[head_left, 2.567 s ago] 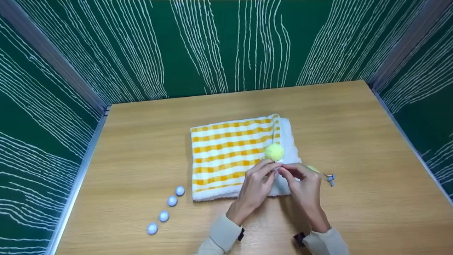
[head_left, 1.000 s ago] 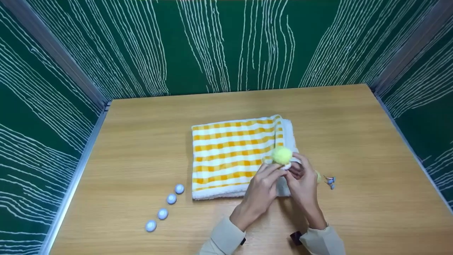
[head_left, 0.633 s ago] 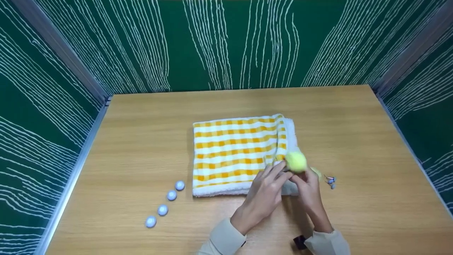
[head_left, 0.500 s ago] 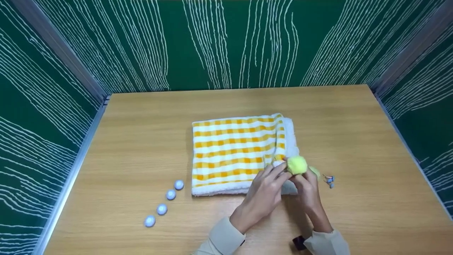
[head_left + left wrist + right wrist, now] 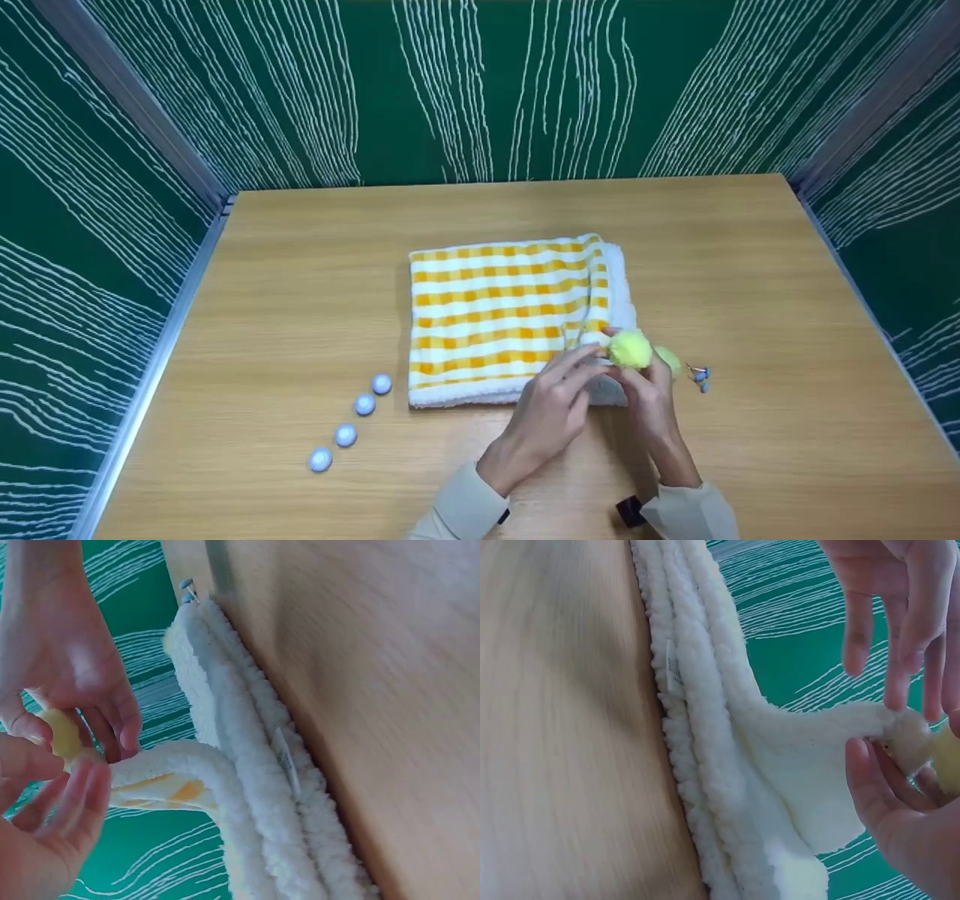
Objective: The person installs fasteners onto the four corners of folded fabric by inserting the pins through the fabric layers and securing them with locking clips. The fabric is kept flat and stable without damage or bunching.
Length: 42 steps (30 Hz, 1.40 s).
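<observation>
A folded yellow-and-white checked fleece blanket (image 5: 495, 300) lies on the table, its near right corner lifted. A fluffy yellow pompom (image 5: 630, 349) sits at that raised corner, above the right fingertips. My left hand (image 5: 550, 409) pinches the lifted cloth from the left, its fingertips close to the right ones. With thumb and fingers, my right hand (image 5: 654, 405) grips the corner just below the pompom. The right wrist view shows the white fleece (image 5: 802, 765) rising to the fingers; the exact contact is partly hidden.
Several pale balls (image 5: 346, 435) lie in a slanting row left of the blanket. Right of the hands are a second yellow pompom (image 5: 667, 362) and a few blue-headed pins (image 5: 700, 375). Green white-streaked walls (image 5: 420, 90) stand behind and beside the wooden table (image 5: 315, 300).
Both hands have shifted right, bringing the pompom and the lifted corner from the blanket's middle right towards its right edge. Over the last half second the hands have barely moved.
</observation>
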Motion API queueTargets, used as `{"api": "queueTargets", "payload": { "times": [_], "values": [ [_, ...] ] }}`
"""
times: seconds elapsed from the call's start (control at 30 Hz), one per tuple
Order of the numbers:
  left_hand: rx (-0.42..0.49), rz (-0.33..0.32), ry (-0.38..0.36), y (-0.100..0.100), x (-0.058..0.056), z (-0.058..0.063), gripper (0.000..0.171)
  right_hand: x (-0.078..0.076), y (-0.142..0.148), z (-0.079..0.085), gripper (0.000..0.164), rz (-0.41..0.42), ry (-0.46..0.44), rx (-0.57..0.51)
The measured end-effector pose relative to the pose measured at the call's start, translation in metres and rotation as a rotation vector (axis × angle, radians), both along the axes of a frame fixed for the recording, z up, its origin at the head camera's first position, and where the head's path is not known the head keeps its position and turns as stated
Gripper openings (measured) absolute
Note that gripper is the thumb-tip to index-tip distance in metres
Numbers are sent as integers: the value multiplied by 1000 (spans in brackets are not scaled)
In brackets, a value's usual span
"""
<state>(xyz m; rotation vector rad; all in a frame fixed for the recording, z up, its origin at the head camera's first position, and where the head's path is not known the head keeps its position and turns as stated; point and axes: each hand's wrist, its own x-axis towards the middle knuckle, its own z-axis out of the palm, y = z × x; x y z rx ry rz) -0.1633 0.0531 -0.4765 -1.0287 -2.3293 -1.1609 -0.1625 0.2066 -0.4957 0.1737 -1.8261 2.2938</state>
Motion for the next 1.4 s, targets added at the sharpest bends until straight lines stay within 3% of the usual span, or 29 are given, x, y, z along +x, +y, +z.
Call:
{"api": "queueTargets", "payload": {
  "times": [0.07,0.1,0.2,0.23,0.33,0.43,0.47,0.57,0.73,0.93,1.07,1.2,1.4],
  "values": [
    [7,30,-8,-2,0,-1,32,0,-2,1,35,-71,-45,47],
    [9,42,-16,-4,0,-1,31,3,-7,11,34,-136,-109,110],
    [9,79,-36,-12,1,-2,25,1,-11,11,39,-239,-197,150],
    [2,97,-43,-16,1,-1,24,-3,-7,0,39,-234,-190,100],
    [-9,161,-95,-33,4,1,19,-7,-9,0,40,-277,-229,82],
    [-4,232,-180,-54,5,4,15,-7,-8,4,40,-288,-247,89],
    [5,256,-205,-62,5,4,15,-5,-13,17,42,-312,-284,136],
    [36,324,-240,-83,2,3,15,-4,-11,21,41,-308,-291,150],
    [65,427,-228,-114,-3,-5,17,-4,-13,21,41,-297,-292,156],
    [18,548,-236,-147,-5,-13,20,-3,-17,18,39,-292,-237,157],
    [-56,644,-313,-165,-7,-17,21,-3,-17,17,37,-293,-215,160],
    [-111,701,-414,-184,-6,-17,25,-3,-16,18,37,-294,-243,188],
    [-134,811,-566,-222,16,-14,35,-2,-12,19,39,-290,-279,209]
  ]
}}
